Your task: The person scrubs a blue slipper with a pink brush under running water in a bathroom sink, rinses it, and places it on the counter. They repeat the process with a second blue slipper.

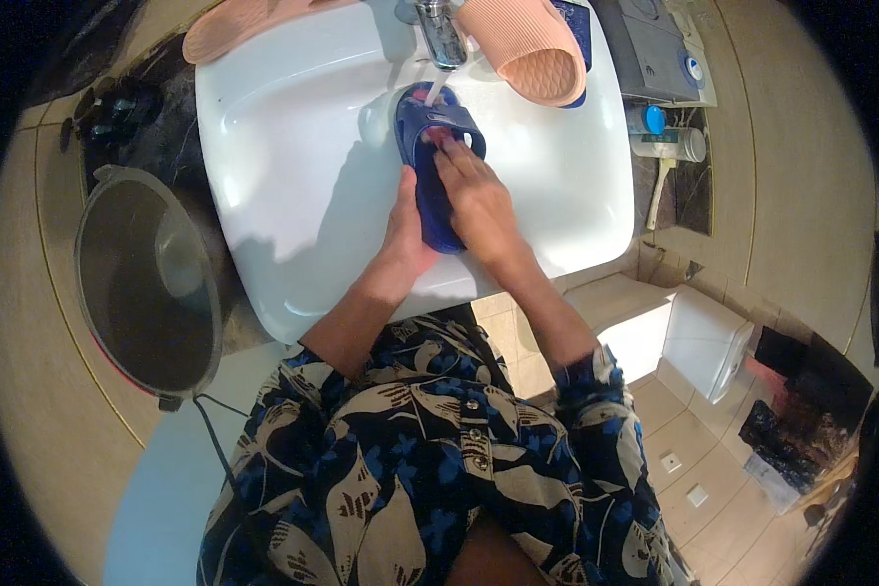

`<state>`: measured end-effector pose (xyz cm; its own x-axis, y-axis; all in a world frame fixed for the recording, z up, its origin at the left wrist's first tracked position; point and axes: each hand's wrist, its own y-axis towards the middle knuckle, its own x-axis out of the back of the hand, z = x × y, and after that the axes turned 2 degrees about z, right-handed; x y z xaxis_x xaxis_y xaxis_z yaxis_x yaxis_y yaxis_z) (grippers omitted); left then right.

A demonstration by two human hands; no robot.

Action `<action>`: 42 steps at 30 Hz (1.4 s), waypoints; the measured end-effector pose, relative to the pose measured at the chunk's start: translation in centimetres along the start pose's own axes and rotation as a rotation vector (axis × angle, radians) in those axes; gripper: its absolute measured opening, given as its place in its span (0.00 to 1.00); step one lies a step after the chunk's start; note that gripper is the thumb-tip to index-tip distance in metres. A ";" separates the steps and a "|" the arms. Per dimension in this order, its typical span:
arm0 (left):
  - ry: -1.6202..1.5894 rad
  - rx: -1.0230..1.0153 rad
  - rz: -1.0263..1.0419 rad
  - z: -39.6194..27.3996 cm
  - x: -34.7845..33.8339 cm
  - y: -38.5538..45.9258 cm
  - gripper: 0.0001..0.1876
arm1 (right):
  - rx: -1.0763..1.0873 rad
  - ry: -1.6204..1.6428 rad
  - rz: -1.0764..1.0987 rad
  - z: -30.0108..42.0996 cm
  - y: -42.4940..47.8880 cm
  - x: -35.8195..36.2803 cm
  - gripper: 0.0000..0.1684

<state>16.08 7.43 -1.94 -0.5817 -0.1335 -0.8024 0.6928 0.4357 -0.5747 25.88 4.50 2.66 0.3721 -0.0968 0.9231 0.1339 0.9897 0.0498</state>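
Observation:
A dark blue slide sandal (434,198) lies lengthwise over the white washbasin (286,176), its strap end under the water running from the chrome tap (443,36). My left hand (408,234) holds the sandal's near end from the left and below, thumb along its edge. With fingers stretched over the footbed, my right hand (476,194) reaches towards the strap opening. Something reddish shows at its fingertips; whether the hand grips it is unclear. A peach ribbed slide sandal (531,55) rests on the basin's back right rim, and another peach sandal (227,33) lies at the back left.
A large dark bucket (146,286) stands left of the basin. Right of it are a grey box-like appliance (648,51), a jar with a blue lid (652,119), a clear container (685,145) and a pale-handled brush (659,194). A white toilet (703,337) stands lower right.

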 end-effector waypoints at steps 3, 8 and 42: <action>-0.022 0.025 -0.024 -0.2 0.1 0.2 0.30 | -0.008 -0.016 0.043 -0.2 1.5 -0.3 0.27; -0.077 0.078 0.031 -0.4 1.0 0.1 0.31 | 0.119 -0.162 0.038 -1.5 -3.7 1.0 0.24; -0.051 0.085 0.052 -0.3 0.8 0.3 0.31 | -0.009 0.265 -0.010 1.7 -3.3 2.2 0.25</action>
<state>15.70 7.72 -2.73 -0.5232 -0.1588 -0.8373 0.7564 0.3660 -0.5421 24.64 1.16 5.17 0.5983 -0.1315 0.7904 0.1460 0.9878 0.0538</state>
